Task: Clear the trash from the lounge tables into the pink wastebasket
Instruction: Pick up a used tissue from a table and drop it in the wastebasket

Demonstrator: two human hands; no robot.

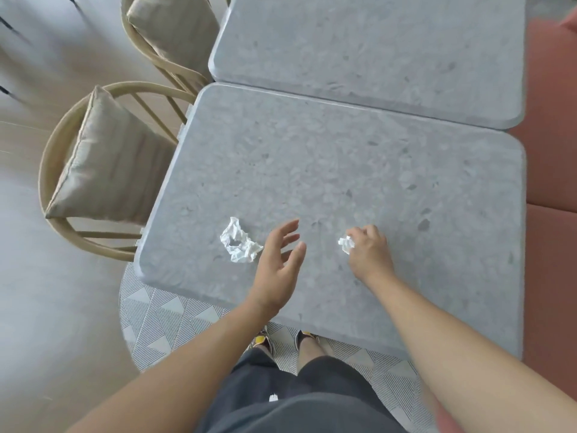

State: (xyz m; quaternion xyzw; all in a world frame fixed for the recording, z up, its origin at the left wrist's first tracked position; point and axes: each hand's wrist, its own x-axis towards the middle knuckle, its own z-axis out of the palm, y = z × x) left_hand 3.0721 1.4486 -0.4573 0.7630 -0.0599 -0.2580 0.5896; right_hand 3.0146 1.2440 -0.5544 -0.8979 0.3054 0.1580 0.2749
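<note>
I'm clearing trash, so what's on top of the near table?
On the near table: a crumpled tissue beside the open left hand; a smaller wad in the right hand, partly covered.

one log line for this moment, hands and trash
right hand: closed on small tissue wad | left hand: open, beside big tissue wad | both wads on near table | wastebasket: not in view
</note>
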